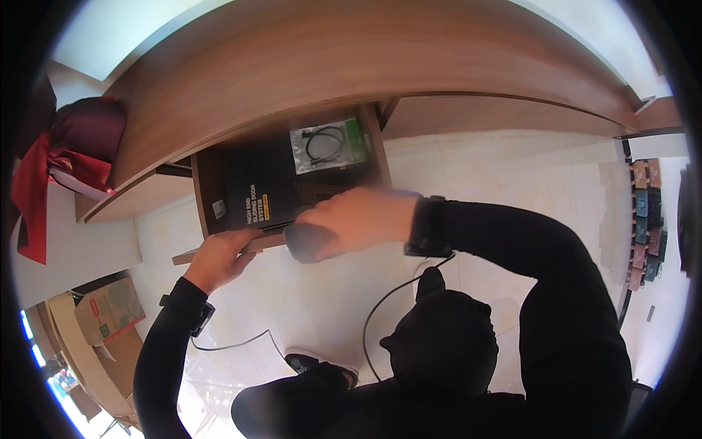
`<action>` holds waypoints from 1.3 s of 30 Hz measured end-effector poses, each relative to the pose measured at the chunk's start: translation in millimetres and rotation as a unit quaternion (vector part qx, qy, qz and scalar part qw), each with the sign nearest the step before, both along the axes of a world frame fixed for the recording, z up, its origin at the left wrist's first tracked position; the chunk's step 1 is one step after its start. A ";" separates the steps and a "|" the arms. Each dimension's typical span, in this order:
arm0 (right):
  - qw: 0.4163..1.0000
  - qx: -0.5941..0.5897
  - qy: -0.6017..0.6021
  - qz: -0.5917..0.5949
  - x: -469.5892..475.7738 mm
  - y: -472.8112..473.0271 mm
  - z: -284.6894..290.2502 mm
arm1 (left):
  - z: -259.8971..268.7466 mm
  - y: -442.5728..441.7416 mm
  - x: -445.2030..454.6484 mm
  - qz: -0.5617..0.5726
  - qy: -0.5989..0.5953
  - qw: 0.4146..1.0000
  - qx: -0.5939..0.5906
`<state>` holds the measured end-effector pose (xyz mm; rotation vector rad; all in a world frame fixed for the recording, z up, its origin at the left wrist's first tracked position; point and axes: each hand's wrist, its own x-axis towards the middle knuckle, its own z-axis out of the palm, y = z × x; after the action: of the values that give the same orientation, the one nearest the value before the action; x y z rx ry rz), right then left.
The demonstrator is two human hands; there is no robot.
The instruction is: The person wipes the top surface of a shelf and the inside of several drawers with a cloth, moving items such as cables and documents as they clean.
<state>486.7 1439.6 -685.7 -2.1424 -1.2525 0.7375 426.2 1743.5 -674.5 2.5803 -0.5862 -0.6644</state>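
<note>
A wooden drawer (198, 192) stands pulled out from under a wooden desk. My left hand (222, 258) grips the top of its front panel at the left. A dark rounded object (308, 241), blurred, is in my right hand (359, 219) at the right part of the drawer front; what it is I cannot tell. Inside the drawer lies a black printed box or booklet (258, 181) with large lettering. On top of it, towards the back right, rests a clear plastic packet with a green edge (323, 145), holding a coiled black cable.
The desk top (329, 66) spans above the drawer. A maroon item with a red ribbon (82, 137) is at far left, an opened cardboard box (109, 313) below it. Thin cables (367, 318) hang from both wrists. Color samples (647, 219) line the right side. My shoe (321, 365) is on the tiled floor.
</note>
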 end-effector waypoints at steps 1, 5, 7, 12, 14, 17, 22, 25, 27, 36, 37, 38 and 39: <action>1.000 -0.026 -0.013 0.008 2.4 -7.2 4.0 | 3.6 1.9 -2.2 0.002 0.003 1.000 -0.002; 0.998 -0.040 -0.057 -0.009 5.3 -82.6 6.4 | 4.2 2.3 -10.0 0.003 -0.018 1.000 -0.021; 0.992 -0.068 -0.108 -0.025 1.9 -117.8 15.8 | 5.6 4.5 -12.4 -0.001 -0.030 0.999 -0.013; 0.978 -0.122 -0.076 -0.153 -10.2 -197.6 14.0 | 22.3 -4.1 10.1 0.049 0.096 0.993 -0.038; 0.950 -0.096 -0.002 -0.296 -19.2 -220.6 18.8 | 21.0 -4.6 31.8 0.088 0.185 0.975 -0.088; 0.904 -0.042 0.083 -0.417 -30.4 -242.2 37.0 | -17.8 -22.7 83.4 0.175 0.256 0.939 -0.149; 0.847 0.066 0.178 -0.496 -29.4 -246.3 70.8 | -81.4 -60.8 186.4 0.273 0.383 0.880 -0.073; 0.842 0.090 0.184 -0.498 -25.4 -245.3 70.4 | -131.9 -67.8 197.3 0.339 0.393 0.853 -0.054; 0.851 0.079 0.161 -0.494 -23.7 -247.4 61.8 | -126.1 -88.9 194.5 0.387 0.382 0.839 -0.010; 0.804 0.103 0.213 -0.545 -44.3 -279.6 33.2 | -94.0 -149.1 167.7 0.344 0.053 0.927 0.136; 0.812 0.109 0.208 -0.534 -41.8 -282.1 30.2 | -92.2 -143.1 167.9 0.333 0.048 0.932 0.135; 0.818 0.116 0.204 -0.526 -39.2 -283.0 27.0 | -88.7 -131.3 173.1 0.324 0.053 0.935 0.131; 0.823 0.114 0.200 -0.520 -39.6 -284.0 29.5 | -92.5 -118.6 180.8 0.315 0.134 0.933 0.109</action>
<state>447.2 1155.5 -656.2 -1.9189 0.1292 0.4495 607.1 1624.9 -767.0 2.5829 0.4166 -0.8551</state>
